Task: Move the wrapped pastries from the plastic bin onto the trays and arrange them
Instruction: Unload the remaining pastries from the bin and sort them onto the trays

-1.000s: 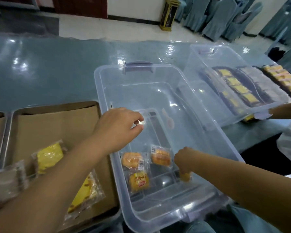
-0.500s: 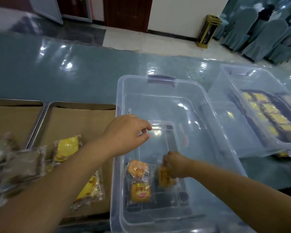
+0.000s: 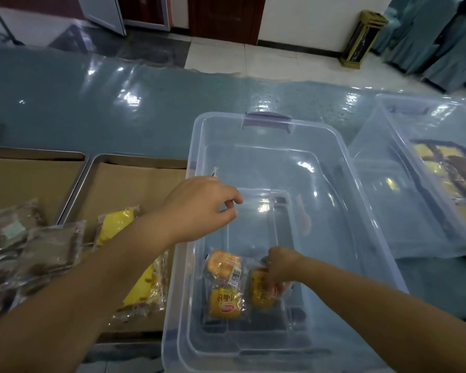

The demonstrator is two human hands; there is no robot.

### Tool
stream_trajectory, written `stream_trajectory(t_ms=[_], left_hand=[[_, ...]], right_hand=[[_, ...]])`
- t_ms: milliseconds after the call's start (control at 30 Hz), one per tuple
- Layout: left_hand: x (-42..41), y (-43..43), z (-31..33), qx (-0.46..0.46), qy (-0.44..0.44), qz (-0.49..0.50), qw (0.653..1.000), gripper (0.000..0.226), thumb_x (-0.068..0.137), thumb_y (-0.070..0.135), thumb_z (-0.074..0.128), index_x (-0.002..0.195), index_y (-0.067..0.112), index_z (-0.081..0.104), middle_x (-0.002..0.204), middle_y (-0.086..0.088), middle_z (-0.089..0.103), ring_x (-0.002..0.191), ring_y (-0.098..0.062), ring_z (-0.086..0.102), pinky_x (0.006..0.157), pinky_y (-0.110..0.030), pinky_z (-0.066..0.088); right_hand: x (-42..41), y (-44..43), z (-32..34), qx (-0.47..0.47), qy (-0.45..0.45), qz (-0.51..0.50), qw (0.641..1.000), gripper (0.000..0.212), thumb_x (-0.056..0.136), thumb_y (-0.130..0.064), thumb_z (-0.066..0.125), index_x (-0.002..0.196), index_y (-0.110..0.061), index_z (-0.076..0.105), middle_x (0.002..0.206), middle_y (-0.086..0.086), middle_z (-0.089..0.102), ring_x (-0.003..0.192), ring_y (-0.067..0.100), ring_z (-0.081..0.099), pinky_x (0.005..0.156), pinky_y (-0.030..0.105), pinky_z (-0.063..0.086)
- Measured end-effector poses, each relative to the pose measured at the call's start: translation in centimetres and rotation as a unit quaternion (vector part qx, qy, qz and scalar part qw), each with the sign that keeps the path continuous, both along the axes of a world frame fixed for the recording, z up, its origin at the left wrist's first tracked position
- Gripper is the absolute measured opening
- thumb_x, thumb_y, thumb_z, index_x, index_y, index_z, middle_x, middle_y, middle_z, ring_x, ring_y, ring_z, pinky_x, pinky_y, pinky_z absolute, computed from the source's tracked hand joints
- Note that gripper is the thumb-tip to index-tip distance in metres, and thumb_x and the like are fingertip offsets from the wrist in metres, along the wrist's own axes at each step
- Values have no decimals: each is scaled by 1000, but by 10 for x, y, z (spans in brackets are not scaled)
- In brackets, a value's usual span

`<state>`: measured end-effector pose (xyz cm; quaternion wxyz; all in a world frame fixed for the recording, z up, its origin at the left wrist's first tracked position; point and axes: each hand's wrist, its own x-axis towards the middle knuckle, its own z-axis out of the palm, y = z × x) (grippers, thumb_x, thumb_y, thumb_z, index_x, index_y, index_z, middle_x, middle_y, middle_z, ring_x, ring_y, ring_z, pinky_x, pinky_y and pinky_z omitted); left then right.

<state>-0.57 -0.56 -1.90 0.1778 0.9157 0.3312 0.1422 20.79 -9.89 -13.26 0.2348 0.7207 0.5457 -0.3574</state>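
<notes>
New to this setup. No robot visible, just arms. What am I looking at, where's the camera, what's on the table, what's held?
No machine here: a person works with bare hands, and the picture comes from a wide-angle camera on their head, looking forward and down. The left hand hovers over the clear plastic bin, fingers loosely curled, holding nothing I can see. The right hand reaches into the bin and pinches one orange bun in a clear wrapper; two more wrapped orange buns lie beside it on the bin's floor. Left of the bin sits a metal tray lined with brown paper, bearing a wrapped yellow cake slice, with dark brown wrapped pastries nearby. A second clear bin stands to the right. All rests on a glossy teal table cover.
</notes>
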Motion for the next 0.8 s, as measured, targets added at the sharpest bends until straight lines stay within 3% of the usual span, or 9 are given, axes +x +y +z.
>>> stream_trajectory(t_ms=[100,167,233,367,467,567,633,733,800], left_hand=[[0,0,2,-1,11,-8,1000,26,85,45,55,110,38,62,96,20,63,85,-1,52,63,-10,28],[1,-1,3,-1,13,-6,1000,33,83,48,58,114,38,60,102,19,63,91,-2,53,66,-13,31],[2,-2,7,-5,23,3,1000,52,79,55,62,127,38,50,116,17,60,103,-5,52,74,-17,34],[11,-5,16,-68,50,20,996,100,63,70,65,142,37,13,141,16,41,121,-10,46,86,-26,40],[17,-4,22,-132,-15,58,989,97,58,69,69,133,46,12,125,18,47,98,-6,55,71,-18,43],[20,1,27,-238,-161,101,953,86,61,50,80,128,43,27,121,14,54,96,-3,58,81,-31,53],[21,5,32,-257,-242,119,928,71,63,35,83,119,41,39,114,13,60,95,-2,61,84,-37,54],[15,16,41,-208,-300,175,914,58,64,35,81,109,42,46,101,17,63,85,3,62,79,-33,55],[9,25,48,-177,-313,221,906,55,62,42,77,108,44,46,97,17,62,81,3,61,75,-31,55]], right_hand=[[1,11,23,69,-19,17,997,43,71,-31,73,106,-12,56,95,0,62,75,14,55,63,24,48],[3,22,49,145,18,-3,989,35,66,-34,75,93,-19,57,81,-8,59,66,7,55,54,20,43],[2,30,80,223,83,-56,970,37,59,-37,81,75,-26,49,70,-12,55,60,3,52,47,20,36],[-4,36,128,351,231,-136,897,40,56,-30,87,77,-22,53,66,-7,59,55,1,55,49,19,44],[-9,37,149,379,361,-181,832,35,63,-16,85,88,-16,60,68,-7,65,59,0,60,56,16,48],[-11,43,155,357,472,-196,782,34,73,-10,78,102,-11,61,87,4,69,80,13,66,74,26,54],[-12,54,157,339,517,-188,763,35,79,-21,73,109,-9,60,102,16,67,95,26,65,88,35,53],[-14,85,148,373,544,-212,721,28,88,-38,58,106,-16,64,101,5,69,98,20,64,88,29,52],[-15,109,129,428,484,-260,717,17,92,-30,57,103,-18,63,95,1,67,87,14,62,80,22,51]])
